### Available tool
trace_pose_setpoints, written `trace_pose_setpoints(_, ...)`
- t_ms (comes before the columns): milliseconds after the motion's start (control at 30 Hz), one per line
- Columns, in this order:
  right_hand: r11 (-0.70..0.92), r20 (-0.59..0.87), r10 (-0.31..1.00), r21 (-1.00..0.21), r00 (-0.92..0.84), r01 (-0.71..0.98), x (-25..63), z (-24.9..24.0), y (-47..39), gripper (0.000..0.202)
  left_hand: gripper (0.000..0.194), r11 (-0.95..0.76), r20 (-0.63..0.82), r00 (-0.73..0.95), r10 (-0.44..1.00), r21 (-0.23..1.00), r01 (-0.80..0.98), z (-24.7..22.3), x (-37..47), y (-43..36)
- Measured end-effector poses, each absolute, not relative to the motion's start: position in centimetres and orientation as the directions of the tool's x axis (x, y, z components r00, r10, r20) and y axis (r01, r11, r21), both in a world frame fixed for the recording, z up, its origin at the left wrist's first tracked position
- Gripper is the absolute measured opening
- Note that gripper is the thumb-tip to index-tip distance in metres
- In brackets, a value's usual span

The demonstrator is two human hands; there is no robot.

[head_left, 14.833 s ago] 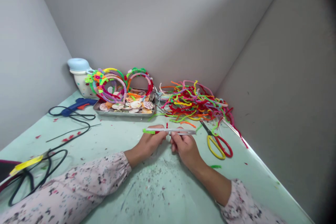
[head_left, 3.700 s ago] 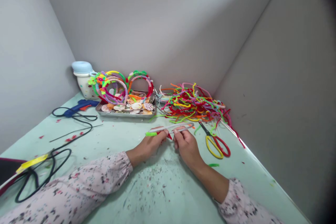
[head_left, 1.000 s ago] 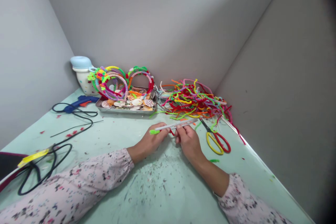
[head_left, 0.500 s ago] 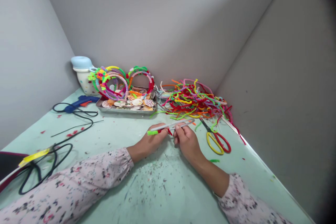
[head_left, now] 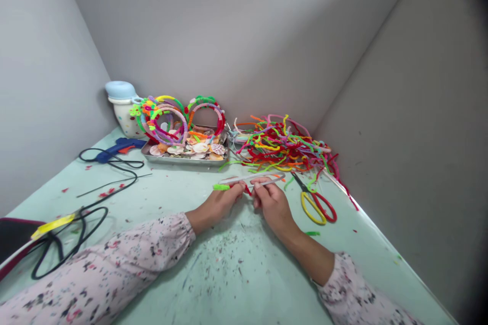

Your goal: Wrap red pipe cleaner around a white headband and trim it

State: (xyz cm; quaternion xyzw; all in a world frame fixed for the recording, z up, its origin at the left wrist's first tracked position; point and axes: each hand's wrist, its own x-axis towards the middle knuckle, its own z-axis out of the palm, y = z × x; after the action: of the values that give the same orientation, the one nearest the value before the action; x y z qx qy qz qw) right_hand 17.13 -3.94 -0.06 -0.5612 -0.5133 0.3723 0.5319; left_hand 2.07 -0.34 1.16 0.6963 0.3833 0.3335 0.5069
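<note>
Both hands are closed around a thin, pale grey headband point(head_left: 249, 176) held above the table. My left hand point(head_left: 221, 202) grips its left part, where a bright green pipe cleaner wrap point(head_left: 221, 187) covers one end. A short piece of red pipe cleaner point(head_left: 247, 190) stands out between the two hands. My right hand point(head_left: 273, 208) is in a pinch at this red piece, close against the headband's lower arm; its fingertips are partly hidden. Scissors point(head_left: 318, 208) with a yellow and a red handle lie to the right of my right hand.
A heap of coloured pipe cleaners point(head_left: 282, 144) lies at the back right. Wrapped headbands point(head_left: 171, 111) stand in a metal tray point(head_left: 183, 160) with shells. At left are a blue glue gun point(head_left: 114, 151), black cable point(head_left: 102, 213) and a cup with blue lid point(head_left: 121, 90).
The green-wrapped end of the headband has risen and tilted slightly by my left hand. Both hands keep their grip in nearly the same place. The whole view has shifted a little.
</note>
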Motion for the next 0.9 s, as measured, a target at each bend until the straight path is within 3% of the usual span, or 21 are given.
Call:
trace_pose_setpoints(200, 0.081, 0.118, 0.974, -0.978, 0.192, 0.19, 17.17, 0.04, -3.91, 0.029, 0.029, -0.304, 0.177, 0.475, 0.862, 0.93, 0.205, 1.68, 2.02, -0.63)
trace_pose_setpoints(467, 0.086, 0.123, 0.977, -0.974, 0.173, 0.212, 17.19, -0.15, -3.84, 0.026, 0.022, -0.204, 0.106, 0.513, 0.852, 0.969, 0.139, 1.2, 2.28, -0.23)
trace_pose_setpoints(900, 0.114, 0.149, 0.978, -0.967, 0.145, 0.227, 17.1, -0.22, -4.01, 0.03, 0.022, -0.233, 0.134, 0.569, 0.811, 0.967, 0.104, 1.54, 2.11, -0.25)
